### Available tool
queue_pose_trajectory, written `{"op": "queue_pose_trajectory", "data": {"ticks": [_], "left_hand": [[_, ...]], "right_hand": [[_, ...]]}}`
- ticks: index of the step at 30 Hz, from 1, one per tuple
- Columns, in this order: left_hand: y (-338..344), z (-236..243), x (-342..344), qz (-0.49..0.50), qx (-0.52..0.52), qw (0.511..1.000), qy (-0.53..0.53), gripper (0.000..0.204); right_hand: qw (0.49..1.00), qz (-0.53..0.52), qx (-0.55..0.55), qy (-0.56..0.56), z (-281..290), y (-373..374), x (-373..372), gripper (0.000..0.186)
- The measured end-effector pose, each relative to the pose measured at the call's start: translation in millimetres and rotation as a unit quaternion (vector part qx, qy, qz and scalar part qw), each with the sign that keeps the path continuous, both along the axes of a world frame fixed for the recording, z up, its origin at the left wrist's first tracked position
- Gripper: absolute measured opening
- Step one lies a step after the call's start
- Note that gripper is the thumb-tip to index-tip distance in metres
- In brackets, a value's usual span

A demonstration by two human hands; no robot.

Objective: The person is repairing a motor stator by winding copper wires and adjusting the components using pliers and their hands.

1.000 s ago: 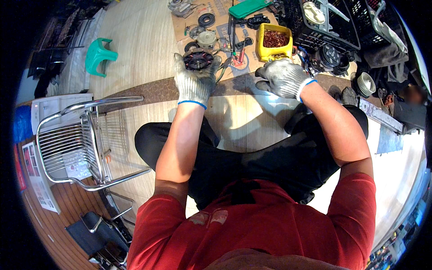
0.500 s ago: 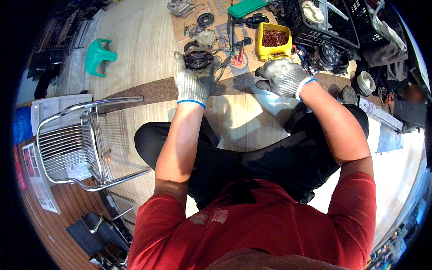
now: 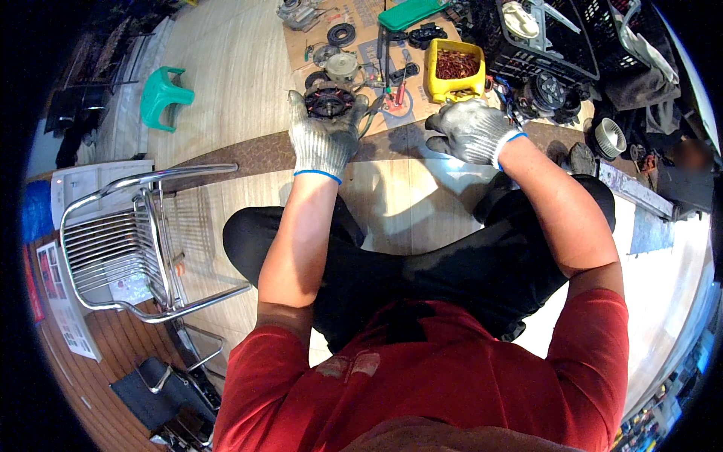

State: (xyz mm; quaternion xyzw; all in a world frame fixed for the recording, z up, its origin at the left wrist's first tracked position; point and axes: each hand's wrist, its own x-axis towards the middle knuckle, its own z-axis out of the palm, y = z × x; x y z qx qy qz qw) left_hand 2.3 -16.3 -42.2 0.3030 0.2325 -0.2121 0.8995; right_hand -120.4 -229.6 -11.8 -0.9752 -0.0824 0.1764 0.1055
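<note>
My left hand [image 3: 325, 147], in a white-and-grey work glove with a blue cuff, is closed around a round dark part [image 3: 329, 103] that looks like a motor piece, with reddish bits round its rim. Thumb and fingers grip it from both sides. My right hand [image 3: 468, 129], gloved the same way, hovers just below a yellow plastic container [image 3: 434, 89] cut open and filled with small reddish-brown pieces [image 3: 458, 65]. Its thumb and forefinger point left with a gap between them, and nothing shows in that gap. The other fingers are partly hidden under the hand.
Flattened cardboard [image 3: 301, 45] bears motor parts, a black ring [image 3: 341, 34], a red-handled tool [image 3: 401, 93] and a green case [image 3: 413, 13]. Black crates [image 3: 553, 64] stand at the far right. On the left are a green stool [image 3: 164, 98] and a metal chair [image 3: 113, 248].
The view has shifted very slightly. Both hands keep nearly the same pose, the left still gripping the round dark part.
</note>
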Motion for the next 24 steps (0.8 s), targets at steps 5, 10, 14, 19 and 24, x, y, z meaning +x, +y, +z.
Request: {"op": "queue_pose_trajectory", "data": {"ticks": [5,10,14,19,24], "left_hand": [[-3,3,-1,-0.005,0.008,1.0,0.001,0.066],[-4,7,-2,-0.002,0.005,1.0,0.003,0.068],[2,-6,1,-0.012,-0.037,0.999,-0.012,0.071],[-1,7,-9,-0.075,-0.08,0.993,-0.048,0.075],[0,7,-9,-0.141,-0.22,0.959,-0.108,0.08]], "right_hand": [[0.997,-0.007,0.02,-0.072,-6,-1,-4,0.037],[0.996,-0.006,0.027,-0.079,-11,-2,-4,0.04],[0.998,-0.01,0.016,-0.063,-4,1,-4,0.04],[0.997,0.006,0.036,-0.069,-9,-3,-5,0.039],[0.997,0.006,0.062,-0.039,1,0,-5,0.028]]}}
